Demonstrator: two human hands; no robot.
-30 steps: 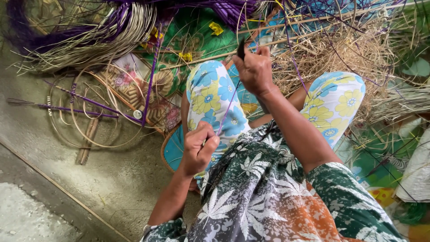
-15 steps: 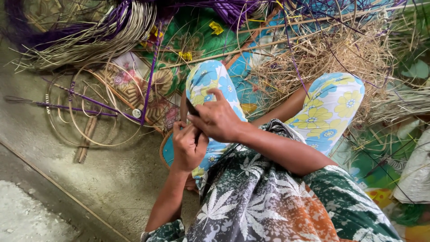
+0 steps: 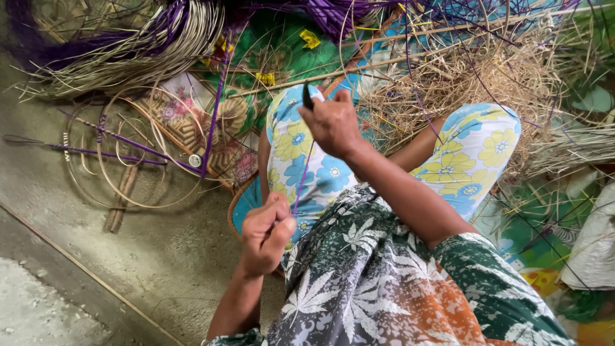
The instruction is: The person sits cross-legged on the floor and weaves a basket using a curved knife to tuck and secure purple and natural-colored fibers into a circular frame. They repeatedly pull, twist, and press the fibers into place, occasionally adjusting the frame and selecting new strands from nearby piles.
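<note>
Big mess of dry straw (image 3: 487, 77) covers the top right, and a bundle of pale and purple cane strips (image 3: 128, 45) sprawls across the top left. Over on the concrete floor (image 3: 83, 256) there are cane hoops (image 3: 138, 166) lying flat. A white sack (image 3: 592, 250) sits at the right edge. Right hand (image 3: 333, 122) is raised over the knee, closed around a small dark blade (image 3: 308, 96). Left hand (image 3: 266, 230) is low, fist-like, pinching a thin purple strip (image 3: 303, 176) that runs taut between both hands. Tiny yellow scraps (image 3: 310, 38) sit on the green mat.
</note>
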